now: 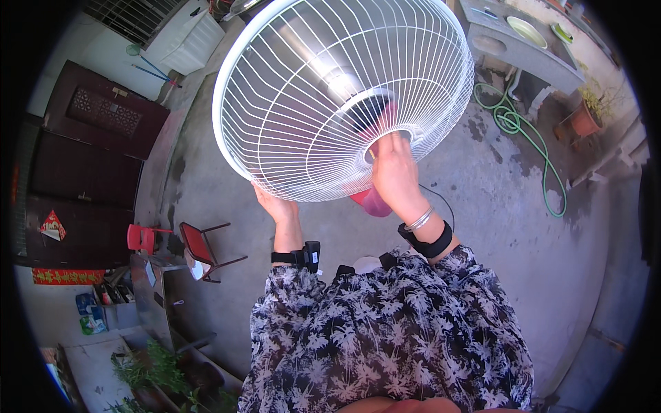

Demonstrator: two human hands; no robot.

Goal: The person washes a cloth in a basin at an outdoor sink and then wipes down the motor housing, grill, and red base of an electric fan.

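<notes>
A large round wire fan guard (258,141), white and with a thick rim, is tilted up in front of me. Behind its wires show a shiny grey surface (323,69) and a dark hub (372,110). My left hand (275,205) grips the guard's lower left edge, its fingers partly hidden. At the ring in the guard's centre, the bent fingers of my right hand (396,168) reach into the opening; their tips are hidden. Red-pink material (372,201) shows just below that hand, its kind unclear. Both wrists wear black straps; a bangle circles the right one.
Concrete floor (330,237) surrounds me. To the left stand a folding chair (200,248), a small red chair (142,238) and dark doors (89,151). At right, a green hose (513,124) lies below a stone sink (496,45), near a potted plant (585,118).
</notes>
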